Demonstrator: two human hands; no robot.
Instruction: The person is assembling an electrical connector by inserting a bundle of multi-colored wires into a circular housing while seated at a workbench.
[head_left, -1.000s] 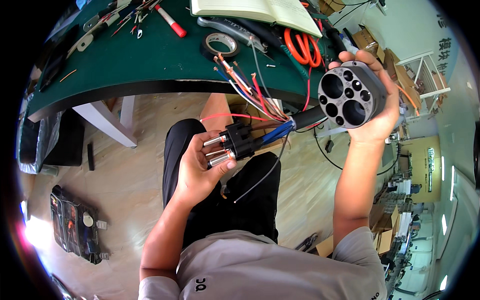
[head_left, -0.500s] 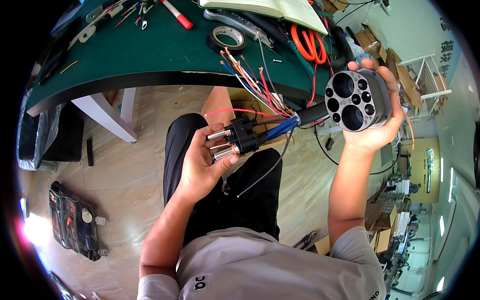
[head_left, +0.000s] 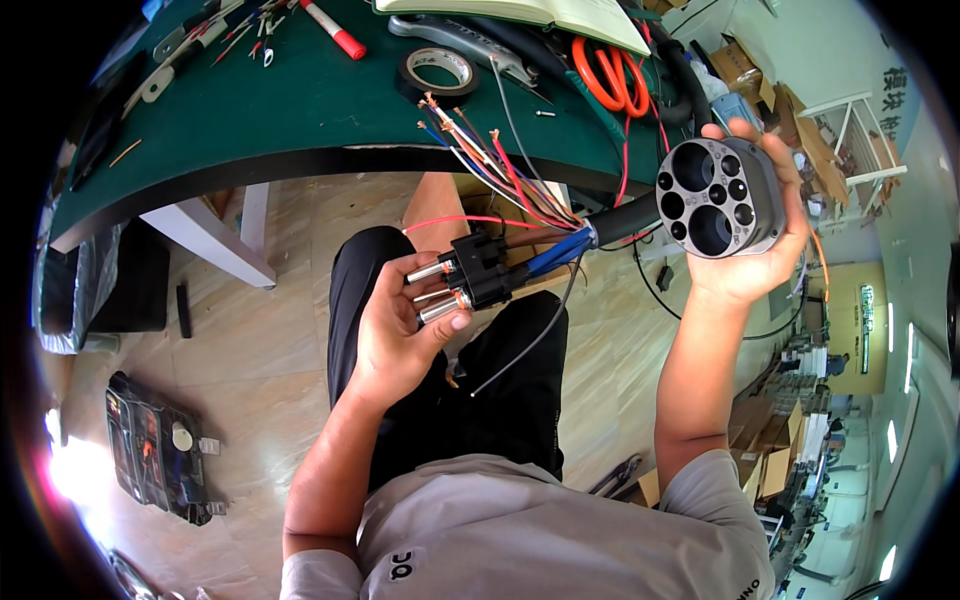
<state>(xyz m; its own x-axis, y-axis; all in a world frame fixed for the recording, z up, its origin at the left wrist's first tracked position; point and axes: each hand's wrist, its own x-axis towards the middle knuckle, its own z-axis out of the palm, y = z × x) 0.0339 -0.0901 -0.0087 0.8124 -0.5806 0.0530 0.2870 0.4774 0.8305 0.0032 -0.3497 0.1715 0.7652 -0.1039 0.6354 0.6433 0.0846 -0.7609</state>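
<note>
My left hand (head_left: 397, 325) is closed on a black terminal block (head_left: 481, 270) with several silver metal pins on its left side. Thick blue wires (head_left: 562, 252) and a brown one run from the block into a dark cable (head_left: 622, 222). Several thin coloured wires with bare copper ends (head_left: 490, 155) fan out from the cable's cut end, over the table edge. In my right hand (head_left: 750, 265), held up at the right, is a grey-black connector housing (head_left: 712, 200). Its round-holed face is turned toward me, and most of my right fingers are hidden behind it.
On the green table (head_left: 270, 110) lie black tape (head_left: 437, 77), a red marker (head_left: 334, 30), a utility knife (head_left: 465, 45), an open notebook (head_left: 530, 10) and orange-handled pliers (head_left: 612, 80). An open tool case (head_left: 160, 447) rests on the floor, with a lined bin (head_left: 90, 285) beyond it.
Both hands keep their holds with barely any movement. The view has shifted a little, so the table and its items sit slightly further left and up.
</note>
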